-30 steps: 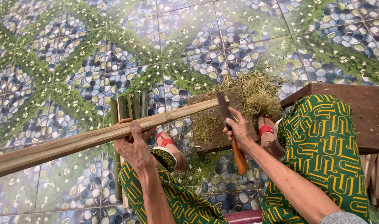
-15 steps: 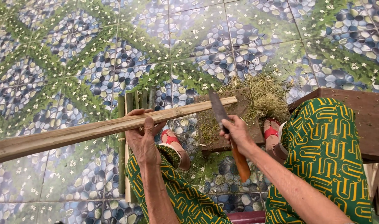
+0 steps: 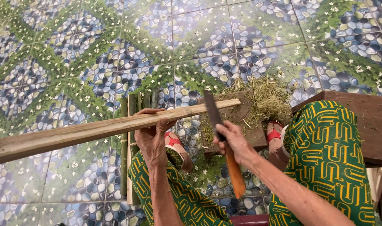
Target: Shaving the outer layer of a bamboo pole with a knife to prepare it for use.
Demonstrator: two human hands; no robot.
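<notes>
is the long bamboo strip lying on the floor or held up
Held up: the left hand grips the bamboo strip above the tiled floor.

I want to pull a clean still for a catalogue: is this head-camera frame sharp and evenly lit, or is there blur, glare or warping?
Head view: soft, even daylight, no glare, only faint shadows; the bamboo slat in the left hand is crisp; the knife in the right hand is slightly soft; floor tile seams bow near the edges, suggesting wide-angle distortion.
</notes>
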